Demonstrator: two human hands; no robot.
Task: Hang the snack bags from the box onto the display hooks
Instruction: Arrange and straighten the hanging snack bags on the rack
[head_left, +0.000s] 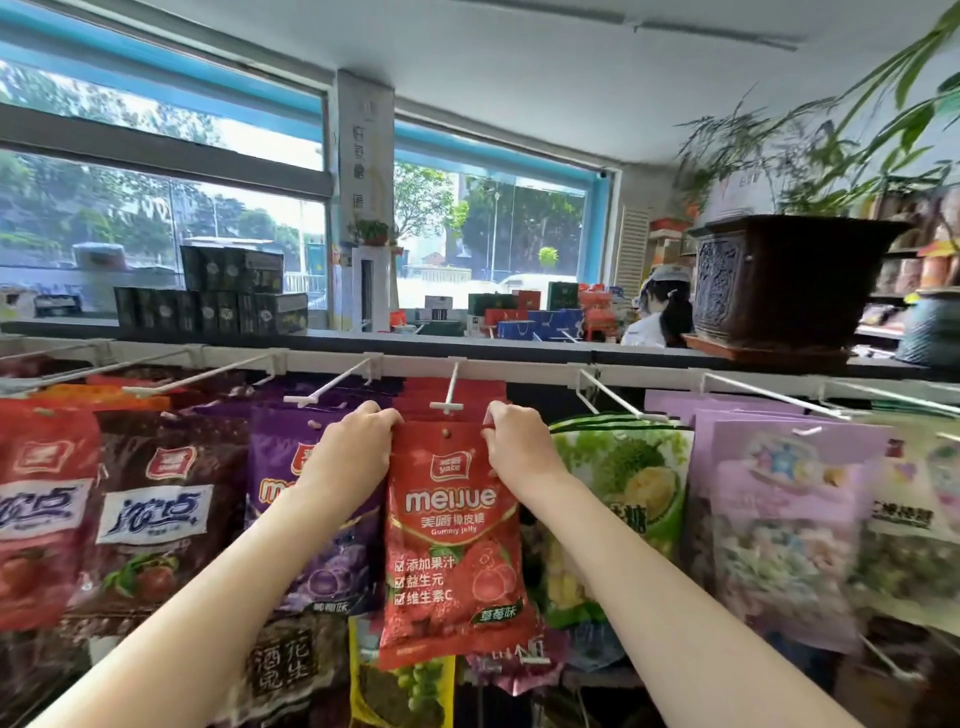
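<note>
A red "meijue" gummy snack bag (451, 540) hangs upright in front of the display rack. My left hand (357, 447) pinches its top left corner and my right hand (514, 441) pinches its top right corner. The bag's punched hole sits just below the T-shaped tip of a white display hook (450, 391). More red bags of the same kind hang on that hook behind it. The box is out of view.
Neighbouring white hooks carry purple bags (311, 509) on the left, green bags (623, 499) on the right, and lilac bags (784, 530) further right. A dark plant pot (784, 280) stands on the shelf top. A person (660, 312) is behind the shelf.
</note>
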